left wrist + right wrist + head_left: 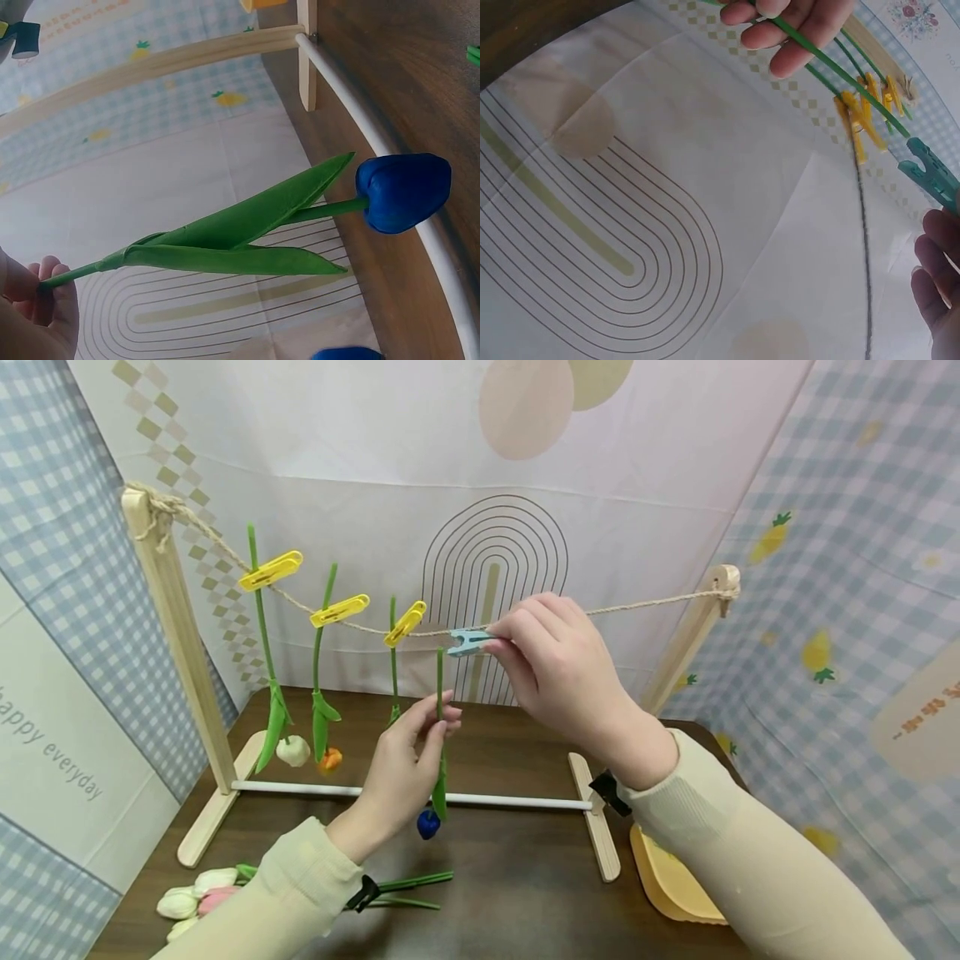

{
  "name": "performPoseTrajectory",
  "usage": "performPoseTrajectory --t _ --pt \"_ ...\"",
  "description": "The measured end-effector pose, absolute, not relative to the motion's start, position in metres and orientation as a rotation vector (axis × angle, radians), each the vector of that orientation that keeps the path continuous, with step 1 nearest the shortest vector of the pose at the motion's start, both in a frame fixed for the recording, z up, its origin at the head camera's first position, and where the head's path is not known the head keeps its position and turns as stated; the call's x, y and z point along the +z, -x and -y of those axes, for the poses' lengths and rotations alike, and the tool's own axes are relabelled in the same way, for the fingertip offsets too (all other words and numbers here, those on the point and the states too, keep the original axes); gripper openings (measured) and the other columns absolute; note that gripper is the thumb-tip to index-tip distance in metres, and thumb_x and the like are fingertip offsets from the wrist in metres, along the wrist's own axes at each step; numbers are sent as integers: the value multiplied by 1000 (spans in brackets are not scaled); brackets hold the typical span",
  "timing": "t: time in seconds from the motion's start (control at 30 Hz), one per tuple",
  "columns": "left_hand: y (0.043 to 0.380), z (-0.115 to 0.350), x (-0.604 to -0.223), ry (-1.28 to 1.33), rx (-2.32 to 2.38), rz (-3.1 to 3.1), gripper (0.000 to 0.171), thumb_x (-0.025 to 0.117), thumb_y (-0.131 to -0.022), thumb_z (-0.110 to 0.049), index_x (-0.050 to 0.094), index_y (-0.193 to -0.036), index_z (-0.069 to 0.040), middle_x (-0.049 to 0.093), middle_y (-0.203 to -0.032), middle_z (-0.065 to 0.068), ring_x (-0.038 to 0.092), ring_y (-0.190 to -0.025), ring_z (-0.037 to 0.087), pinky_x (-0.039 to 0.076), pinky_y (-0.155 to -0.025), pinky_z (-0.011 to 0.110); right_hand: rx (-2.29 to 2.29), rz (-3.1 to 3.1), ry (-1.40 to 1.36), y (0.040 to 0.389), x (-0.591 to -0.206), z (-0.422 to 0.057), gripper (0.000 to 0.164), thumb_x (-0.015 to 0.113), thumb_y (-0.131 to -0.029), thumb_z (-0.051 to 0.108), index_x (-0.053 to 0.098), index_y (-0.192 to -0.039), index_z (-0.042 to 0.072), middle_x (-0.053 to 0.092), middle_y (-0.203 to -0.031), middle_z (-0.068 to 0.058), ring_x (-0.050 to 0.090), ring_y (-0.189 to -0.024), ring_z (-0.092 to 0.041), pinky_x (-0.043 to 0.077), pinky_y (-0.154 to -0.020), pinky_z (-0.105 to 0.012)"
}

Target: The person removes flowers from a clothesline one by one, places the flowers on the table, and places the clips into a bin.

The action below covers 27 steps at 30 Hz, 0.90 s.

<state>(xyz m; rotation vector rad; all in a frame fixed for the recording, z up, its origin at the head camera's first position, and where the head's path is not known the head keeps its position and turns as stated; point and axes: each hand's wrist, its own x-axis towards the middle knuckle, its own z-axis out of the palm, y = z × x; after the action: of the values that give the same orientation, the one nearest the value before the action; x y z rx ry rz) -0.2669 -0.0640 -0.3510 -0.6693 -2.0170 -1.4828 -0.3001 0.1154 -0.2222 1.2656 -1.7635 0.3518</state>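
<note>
My left hand (397, 768) pinches the green stem of a blue artificial tulip (405, 193), which hangs head down with its leaves below the fingers. Between the thumb and fingers of my right hand (566, 664) is a light blue clothespin (469, 642), right at the rope (645, 605). Its mouth points left, close to the top end of the tulip stem (440, 672). Left of it, three yellow clothespins (406, 624) hold upside-down flowers on the rope, among them a white tulip (293, 751) and an orange one (330, 760). The third bloom is hidden behind my left hand.
The rope runs between two wooden posts (180, 643), joined low down by a white bar (517, 801). Several white and pink tulips (217, 899) lie on the brown table (517, 877) at the front left, partly under my left sleeve. A yellow tray (660, 885) stands at the right.
</note>
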Motion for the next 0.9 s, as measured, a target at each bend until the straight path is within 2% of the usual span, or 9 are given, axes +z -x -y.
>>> performPoseTrajectory --t 0.27,0.43,0.57,0.9 --pt "281 69 -374 701 -1464 2010 37 53 -96 6 56 -131 -5 65 -108 5 65 -97 14 53 -84 28 350 1806 -1318 300 -232 -123 15 66 -91 14 60 -96 1 63 -88 -9 56 -83 -27 46 -79 -39" --pt "279 70 -376 728 -1434 2014 36 52 -97 3 55 -132 -6 65 -108 3 64 -98 14 53 -84 28 395 1828 -1344 302 -241 -127 25 67 -91 24 61 -99 0 64 -91 -9 58 -87 -27 47 -85 -40" --pt "277 72 -377 729 -1410 2027 35 52 -97 3 55 -132 -5 65 -108 4 64 -98 15 53 -85 28 424 1825 -1371 303 -249 -132 30 66 -92 31 62 -95 1 64 -88 -8 59 -86 -26 47 -84 -40" --pt "269 76 -380 740 -1391 2030 36 52 -96 4 56 -131 -5 65 -109 4 64 -99 15 52 -86 29 454 1968 -1328 309 -274 -158 19 67 -80 17 60 -91 4 63 -90 -6 58 -88 -22 49 -80 -35"
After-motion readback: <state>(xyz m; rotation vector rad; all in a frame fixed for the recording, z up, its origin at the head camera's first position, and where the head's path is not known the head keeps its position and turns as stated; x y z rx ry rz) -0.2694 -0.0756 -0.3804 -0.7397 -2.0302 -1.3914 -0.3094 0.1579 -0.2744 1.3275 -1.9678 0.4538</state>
